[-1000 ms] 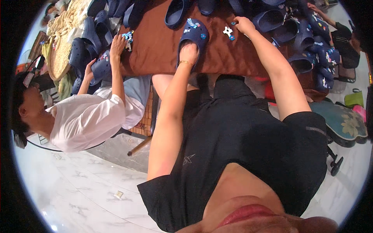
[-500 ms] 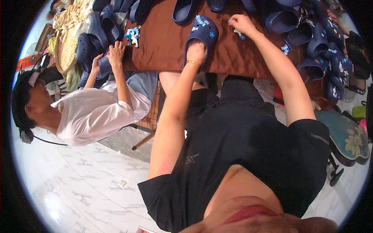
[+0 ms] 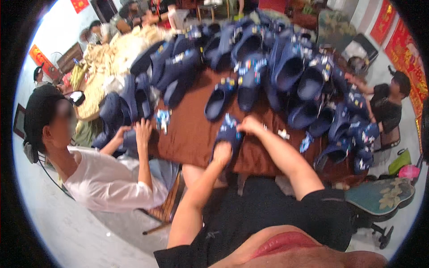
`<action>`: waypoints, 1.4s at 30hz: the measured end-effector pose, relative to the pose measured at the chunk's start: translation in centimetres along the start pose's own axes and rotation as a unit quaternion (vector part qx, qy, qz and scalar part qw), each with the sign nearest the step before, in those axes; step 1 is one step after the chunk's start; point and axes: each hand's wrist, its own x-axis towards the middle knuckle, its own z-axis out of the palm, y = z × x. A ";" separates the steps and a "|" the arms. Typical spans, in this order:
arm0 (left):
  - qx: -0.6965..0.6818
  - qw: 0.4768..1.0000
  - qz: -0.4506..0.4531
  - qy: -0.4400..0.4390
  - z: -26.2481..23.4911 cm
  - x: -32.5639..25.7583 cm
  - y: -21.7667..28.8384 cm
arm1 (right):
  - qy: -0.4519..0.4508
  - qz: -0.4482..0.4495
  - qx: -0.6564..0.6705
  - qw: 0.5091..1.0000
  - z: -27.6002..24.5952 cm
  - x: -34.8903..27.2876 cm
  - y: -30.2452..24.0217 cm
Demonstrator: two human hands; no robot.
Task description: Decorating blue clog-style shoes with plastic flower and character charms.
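Observation:
A navy clog (image 3: 233,135) lies on the brown cloth in front of me, toe away, with blue-and-white charms on its upper. My left hand (image 3: 222,152) reaches into its foot opening and holds it; the fingertips are hidden inside. My right hand (image 3: 251,125) is at the right side of the toe, fingers pinched together against the shoe. What they pinch, if anything, is too small and blurred to name. To the right on the cloth lie a small white charm (image 3: 283,133) and a blue-and-white charm cluster (image 3: 306,142). Another charm cluster (image 3: 163,119) lies left.
Many navy clogs (image 3: 250,47) are heaped across the far and right side of the brown cloth (image 3: 187,134). At my left a person in white (image 3: 114,178) handles a clog. Another person (image 3: 388,105) sits far right. A padded stool (image 3: 380,195) stands at right.
The view has tilted up, showing more of the room. My right hand has moved left from the charms on the cloth to the clog's toe. My left hand stays inside the clog.

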 end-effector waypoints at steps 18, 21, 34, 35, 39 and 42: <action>-0.104 0.993 0.010 0.058 0.3 1.6 -0.5 | 0.214 0.115 -0.236 0.941 -3.8 -6.8 0.9; -0.103 0.993 0.012 0.056 0.0 1.5 0.0 | 0.194 0.138 -0.246 0.940 -3.8 -7.7 2.5; -0.098 0.993 0.016 0.064 -0.1 1.2 -0.1 | 0.143 0.105 -0.167 0.970 -2.6 -8.6 2.1; -0.103 0.993 0.015 0.063 -0.2 1.2 0.0 | 0.145 0.113 -0.173 0.968 -2.5 -8.5 2.2; -0.095 0.995 0.007 0.039 0.7 1.6 -0.3 | 0.132 0.117 -0.169 0.970 -2.9 -7.9 2.6; -0.091 0.995 0.005 0.036 1.1 1.3 -0.8 | 0.150 0.086 -0.170 0.970 -3.2 -8.4 1.5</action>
